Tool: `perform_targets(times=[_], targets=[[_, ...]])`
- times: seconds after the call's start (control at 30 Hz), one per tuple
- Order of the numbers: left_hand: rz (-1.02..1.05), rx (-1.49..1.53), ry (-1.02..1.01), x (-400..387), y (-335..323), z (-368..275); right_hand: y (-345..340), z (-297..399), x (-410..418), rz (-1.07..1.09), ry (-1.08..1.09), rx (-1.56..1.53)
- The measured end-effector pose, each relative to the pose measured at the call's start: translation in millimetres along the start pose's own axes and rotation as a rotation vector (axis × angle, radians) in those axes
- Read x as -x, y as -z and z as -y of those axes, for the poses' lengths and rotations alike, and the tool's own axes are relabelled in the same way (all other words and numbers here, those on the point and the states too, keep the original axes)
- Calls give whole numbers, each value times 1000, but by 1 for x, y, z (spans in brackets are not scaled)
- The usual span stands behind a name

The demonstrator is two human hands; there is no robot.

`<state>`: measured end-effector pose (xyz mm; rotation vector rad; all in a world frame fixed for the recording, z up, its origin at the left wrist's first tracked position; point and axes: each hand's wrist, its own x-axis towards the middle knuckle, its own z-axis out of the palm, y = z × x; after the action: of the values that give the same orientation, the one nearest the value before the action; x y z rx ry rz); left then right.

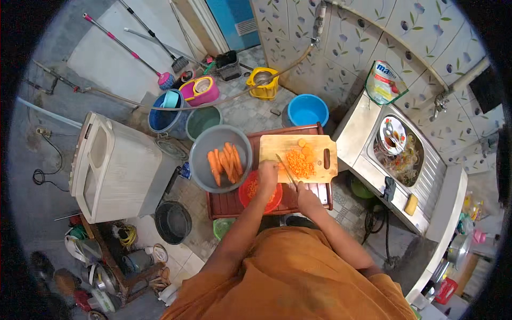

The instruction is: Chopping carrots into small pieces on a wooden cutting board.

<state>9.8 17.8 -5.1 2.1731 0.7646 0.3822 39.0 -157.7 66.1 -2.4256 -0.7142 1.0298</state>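
Observation:
A wooden cutting board [272, 146] lies on a low reddish-brown wooden table [224, 205]. My right hand [309, 199] grips a kitchen knife [288, 171], its blade slanting up and left over the board. At the board's left part, my left hand [268, 173] holds a carrot piece [281, 165] beside the blade. Diced carrot [301, 164] is heaped right of the knife, with a few round slices [302, 143] above it. Under my left forearm, a red plastic basin [273, 205] contains more diced carrot. Whole carrots [226, 161] lie in a grey basin [195, 176] to the left.
Right of the table stands a counter with a steel sink [434, 176] holding dishes. A blue tub [308, 111] sits beyond the table. Buckets, including a green one [204, 121], and a black basin [173, 222] stand left. A hose [236, 96] crosses above the floor.

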Motion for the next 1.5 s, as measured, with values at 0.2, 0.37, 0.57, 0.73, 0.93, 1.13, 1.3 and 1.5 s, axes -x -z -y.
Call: perform_targets(times=[0.2,0.37,0.57,0.73,0.93,1.13,1.3,1.5], targets=[[12,-16,-40,0,2,4,-12,-13,4,-60,38,-31],[4,-18,-87,0,9,-3,-26,-16,-6,-45,-32,-42],[-13,-7,-90,-1,6,-5,-42,-23,-13,-94,-33,48],[40,-48,-68,-2,6,2,-32,-12,-9,-76,-40,186],[16,-19,-151,0,12,-6,-32,-28,-12,-242,89,111],[-91,113,-181,4,13,-4,-5,-1,-7,-187,79,-63],[-154,113,-44,12,5,-7,-16,-8,-17,-227,161,27],[-160,69,-24,13,1,-7,-11,-4,-17,-154,107,52]])
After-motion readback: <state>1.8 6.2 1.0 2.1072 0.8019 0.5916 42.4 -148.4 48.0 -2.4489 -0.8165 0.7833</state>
